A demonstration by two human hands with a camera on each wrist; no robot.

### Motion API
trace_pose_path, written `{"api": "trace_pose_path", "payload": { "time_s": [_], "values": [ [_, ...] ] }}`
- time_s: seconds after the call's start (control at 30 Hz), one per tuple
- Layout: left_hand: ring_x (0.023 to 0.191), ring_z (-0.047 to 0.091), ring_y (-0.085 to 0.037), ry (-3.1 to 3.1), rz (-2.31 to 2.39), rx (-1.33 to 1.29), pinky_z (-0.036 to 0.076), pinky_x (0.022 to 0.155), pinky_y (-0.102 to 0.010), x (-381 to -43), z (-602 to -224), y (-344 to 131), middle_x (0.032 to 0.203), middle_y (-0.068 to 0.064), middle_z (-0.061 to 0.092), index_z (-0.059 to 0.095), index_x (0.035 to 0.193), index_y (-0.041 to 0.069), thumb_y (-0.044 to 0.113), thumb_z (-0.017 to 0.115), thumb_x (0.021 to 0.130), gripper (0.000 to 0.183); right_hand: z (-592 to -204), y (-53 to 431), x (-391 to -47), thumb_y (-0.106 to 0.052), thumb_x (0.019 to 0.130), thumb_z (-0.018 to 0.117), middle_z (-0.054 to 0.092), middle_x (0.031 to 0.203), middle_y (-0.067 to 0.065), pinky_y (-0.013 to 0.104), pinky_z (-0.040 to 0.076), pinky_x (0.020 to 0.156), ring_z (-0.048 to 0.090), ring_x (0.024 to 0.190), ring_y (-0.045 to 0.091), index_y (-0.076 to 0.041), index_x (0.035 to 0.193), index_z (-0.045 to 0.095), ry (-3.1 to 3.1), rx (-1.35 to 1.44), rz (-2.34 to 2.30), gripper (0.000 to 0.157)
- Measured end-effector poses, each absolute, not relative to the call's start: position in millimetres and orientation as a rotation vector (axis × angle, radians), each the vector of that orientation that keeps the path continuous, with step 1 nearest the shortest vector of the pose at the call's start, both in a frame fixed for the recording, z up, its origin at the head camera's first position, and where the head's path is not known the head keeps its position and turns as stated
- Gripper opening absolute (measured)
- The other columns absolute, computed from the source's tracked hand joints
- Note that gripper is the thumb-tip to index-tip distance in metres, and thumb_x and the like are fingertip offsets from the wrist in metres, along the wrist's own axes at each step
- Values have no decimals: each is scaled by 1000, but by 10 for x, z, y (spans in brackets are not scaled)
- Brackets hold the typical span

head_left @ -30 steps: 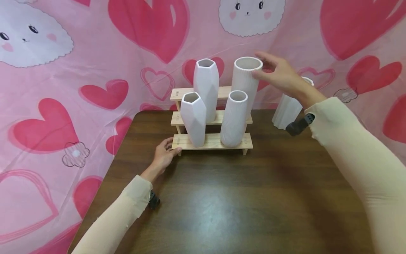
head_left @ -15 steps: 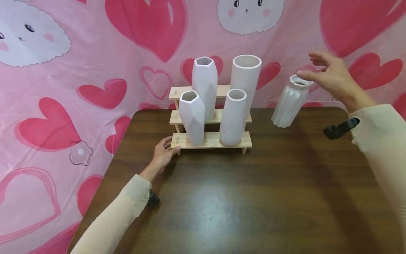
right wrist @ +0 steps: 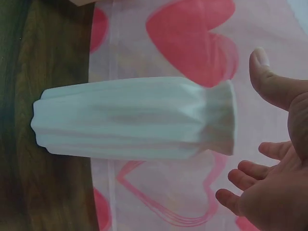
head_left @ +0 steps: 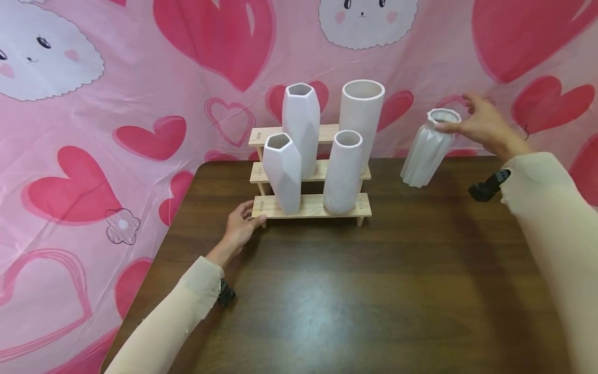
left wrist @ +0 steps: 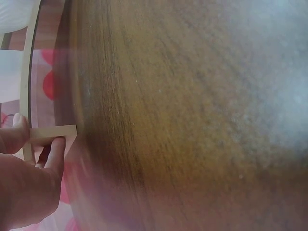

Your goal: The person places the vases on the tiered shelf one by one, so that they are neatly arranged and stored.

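My left hand grips the front left corner of a three-step wooden stand. In the left wrist view, the thumb lies on the shelf while fingers reach round the stand's leg. At the right, a white fluted vase with a scalloped rim stands on the table. Beside its neck is my right hand, thumb and fingers spread. The right wrist view shows a gap between that hand and the vase's rim.
The stand bears two faceted vases, a ribbed cylindrical vase and a smaller rounded vase. Everything stands on a brown wooden table. Behind hangs a pink cloth printed with hearts.
My right hand has moved from the ribbed cylindrical vase rightward to the fluted vase, then come lower beside its neck. The left hand has stayed on the stand.
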State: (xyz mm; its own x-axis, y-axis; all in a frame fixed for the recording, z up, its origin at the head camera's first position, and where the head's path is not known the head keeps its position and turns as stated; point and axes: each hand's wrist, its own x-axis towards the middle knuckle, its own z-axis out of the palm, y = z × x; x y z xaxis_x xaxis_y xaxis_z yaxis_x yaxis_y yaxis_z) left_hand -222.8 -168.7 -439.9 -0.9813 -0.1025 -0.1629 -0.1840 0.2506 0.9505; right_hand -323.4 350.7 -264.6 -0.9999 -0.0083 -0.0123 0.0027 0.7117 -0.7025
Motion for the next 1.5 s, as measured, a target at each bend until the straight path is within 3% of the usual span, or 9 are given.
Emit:
{"api": "trace_pose_path", "payload": {
  "time_s": [0.27,0.5,0.67,0.87,1.23,1.5],
  "values": [
    [115,56,-27,2432,1864,-276,48,77,-20,-2222,-4392,-1690,130,-17,57,40,144,5,8,67,90,60,-2739,3457,-3334,-47,87,67,12,156,26,57,26,108,23,133,45,-13,156,3,2793,64,-1294,100],
    [118,55,-26,2433,1849,-274,48,84,-25,-2214,-4375,-1694,131,-16,55,38,145,6,9,66,91,61,-2844,3384,-3392,-49,83,71,38,134,22,42,36,90,38,112,35,-4,148,28,2889,72,-1219,90],
    [117,55,-26,2429,1851,-274,48,82,-24,-2215,-4377,-1683,130,-16,56,38,145,6,8,66,91,61,-2885,3352,-3410,-45,85,71,41,128,19,31,37,82,39,106,31,-2,145,33,2940,70,-1255,83],
    [118,54,-26,2428,1839,-275,48,87,-29,-2216,-4362,-1687,131,-16,55,38,145,6,9,67,91,61,-2908,3315,-3416,-42,86,69,40,130,22,28,37,80,40,102,31,3,144,33,2979,121,-1298,81],
    [122,52,-27,2427,1831,-293,46,94,-36,-2229,-4387,-1695,133,-15,54,37,146,7,11,67,91,63,-2940,3341,-3419,-41,82,75,47,121,10,23,39,78,46,94,14,-2,142,41,2981,150,-1356,79],
    [120,53,-27,2430,1846,-278,47,91,-34,-2232,-4397,-1694,132,-15,55,38,144,6,10,67,91,61,-2948,3378,-3403,-40,78,79,52,104,-8,17,39,68,47,85,8,-9,130,52,2958,138,-1447,66]
  ]
}}
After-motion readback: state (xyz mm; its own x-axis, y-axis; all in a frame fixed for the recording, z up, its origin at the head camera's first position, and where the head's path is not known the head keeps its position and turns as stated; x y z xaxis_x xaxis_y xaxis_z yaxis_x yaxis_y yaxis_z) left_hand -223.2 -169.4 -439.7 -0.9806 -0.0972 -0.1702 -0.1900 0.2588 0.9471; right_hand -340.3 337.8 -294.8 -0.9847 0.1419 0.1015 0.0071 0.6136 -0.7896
